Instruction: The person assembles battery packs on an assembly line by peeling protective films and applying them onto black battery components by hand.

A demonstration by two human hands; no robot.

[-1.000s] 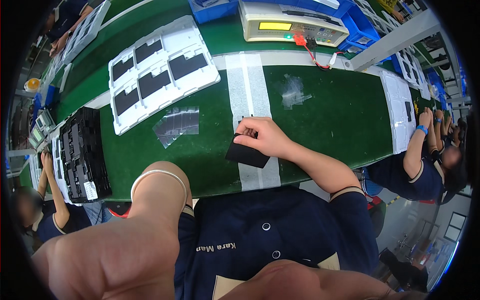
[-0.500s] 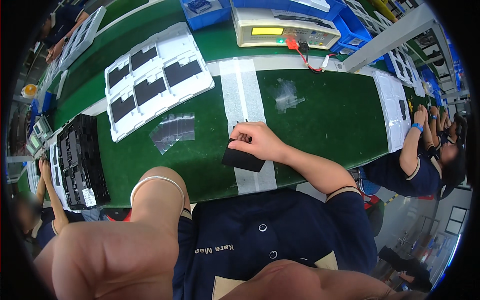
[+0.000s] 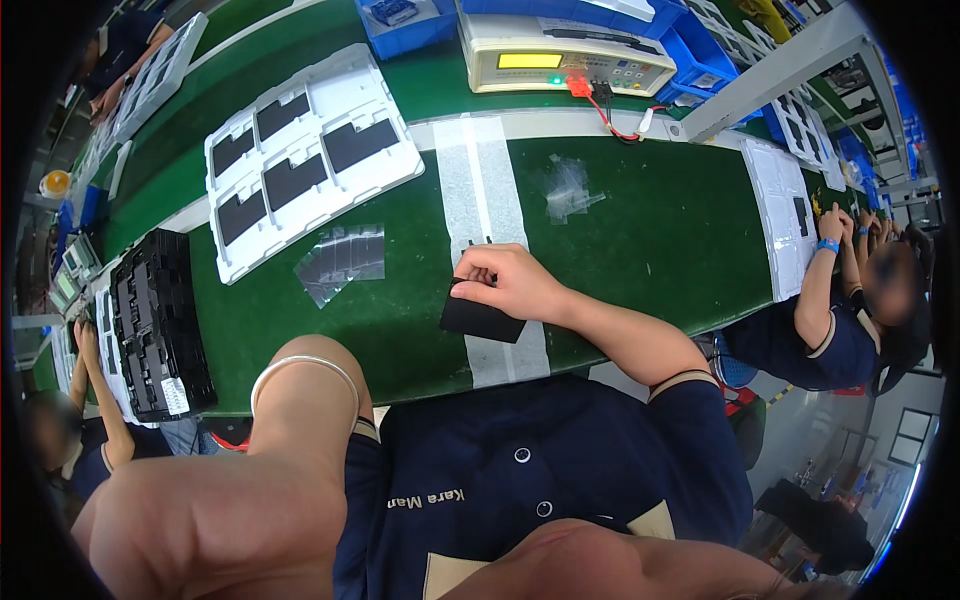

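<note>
My right hand (image 3: pixel 515 282) is closed on a flat black rectangular piece (image 3: pixel 482 322), its fingers curled over the piece's far edge. The piece is tilted over a pale tape strip (image 3: pixel 508 365) on the green table. Close to the camera, at the lower left, my left hand (image 3: pixel 205 525) is raised, with a silver bangle (image 3: pixel 310 362) farther up that arm. Its fingers are hidden, so whatever they may hold cannot be seen. Clear plastic film pieces (image 3: pixel 350 262) lie left of my right hand, and more crumpled film (image 3: pixel 570 190) lies beyond it.
A white tray (image 3: pixel 345 85) of flat black pieces stands at the far left, a black tray stack (image 3: pixel 160 330) at the left edge. Behind the table are a yellow-screened meter (image 3: pixel 560 60) with red and black leads and blue bins (image 3: pixel 415 35). Co-workers sit on both sides.
The whole view has shifted slightly left. My raised left hand sits a little lower. My right hand keeps its hold on the black piece at nearly the same spot.
</note>
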